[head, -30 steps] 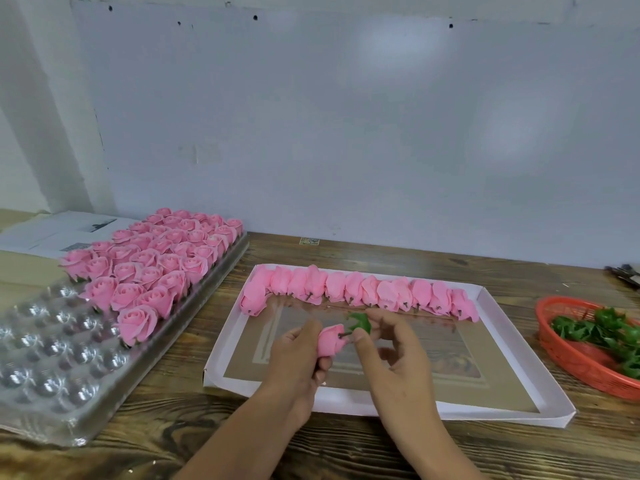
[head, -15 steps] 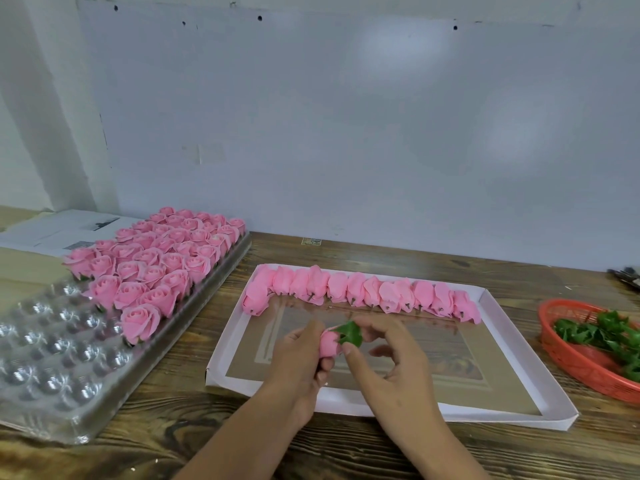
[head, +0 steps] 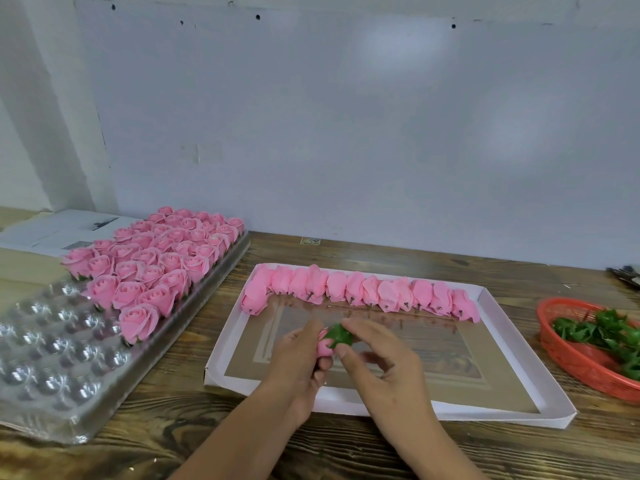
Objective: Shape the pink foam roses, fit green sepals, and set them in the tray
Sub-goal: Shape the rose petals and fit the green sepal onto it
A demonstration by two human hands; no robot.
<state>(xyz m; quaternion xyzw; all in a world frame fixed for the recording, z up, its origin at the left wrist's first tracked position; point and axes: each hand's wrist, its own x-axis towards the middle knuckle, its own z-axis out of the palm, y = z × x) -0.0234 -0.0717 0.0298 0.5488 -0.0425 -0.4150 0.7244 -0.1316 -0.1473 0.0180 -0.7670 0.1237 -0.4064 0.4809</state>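
Wooden worktop (head: 415, 258) carries one clear plastic cavity tray (head: 52, 358) of opened pink roses, left of one white cardboard tray (head: 519, 355); inside it, about thirteen closed pink foam buds (head: 360, 289). One orange basket (head: 575, 358) sits right. Above the cardboard tray, left hand (head: 298, 362) grips one pink foam rose (head: 323, 346); right hand (head: 384, 365) fingers pinch one green sepal (head: 341, 336) onto it.

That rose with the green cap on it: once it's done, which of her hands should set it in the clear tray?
Probably the left hand: it already grips the rose, and the clear tray lies on its side. The right hand only pinches the sepal.
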